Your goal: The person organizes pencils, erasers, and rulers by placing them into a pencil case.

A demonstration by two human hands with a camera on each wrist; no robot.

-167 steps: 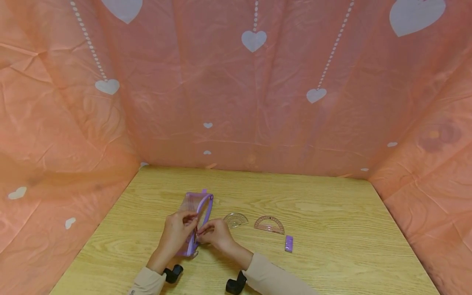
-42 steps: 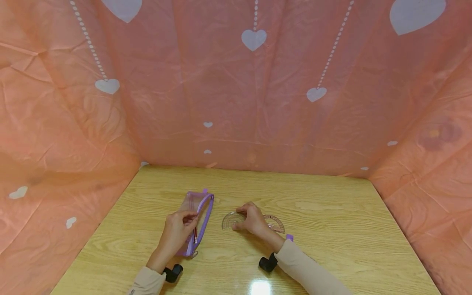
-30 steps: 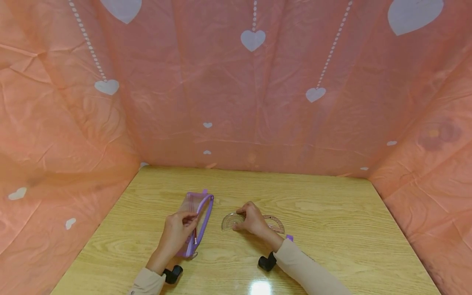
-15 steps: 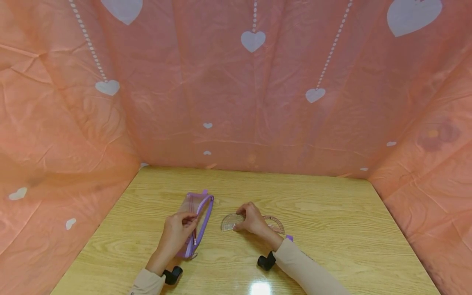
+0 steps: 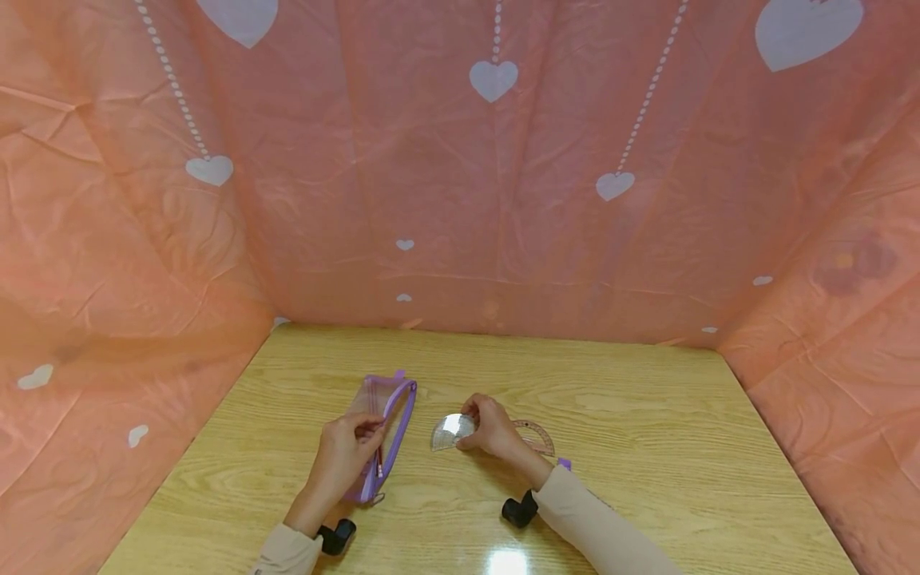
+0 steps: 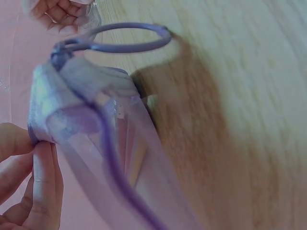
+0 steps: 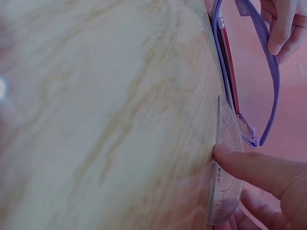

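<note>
A see-through purple pencil case (image 5: 370,395) lies on its side with its zip undone. My left hand (image 5: 341,455) pinches one zipped edge between thumb and fingers, keeping the mouth spread. A red pencil (image 7: 230,72) shows inside it in the right wrist view. To the right of the case, my right hand (image 5: 496,431) holds a clear protractor (image 5: 447,433) by its right part, thumb on the straight edge. In the right wrist view that protractor (image 7: 225,196) stands tilted, with the other fingers partly hidden behind it.
A pinkish protractor (image 5: 549,438) lies behind the right hand, partly covered. Beside the right sleeve a small purple block (image 5: 565,463) peeks out. Orange sheeting with hearts (image 5: 496,239) walls the wooden table (image 5: 647,415) at the back and sides.
My right hand has left the pencil case's mouth, gone right and gripped the clear protractor, which now tilts and catches the light. The left hand has kept its hold.
</note>
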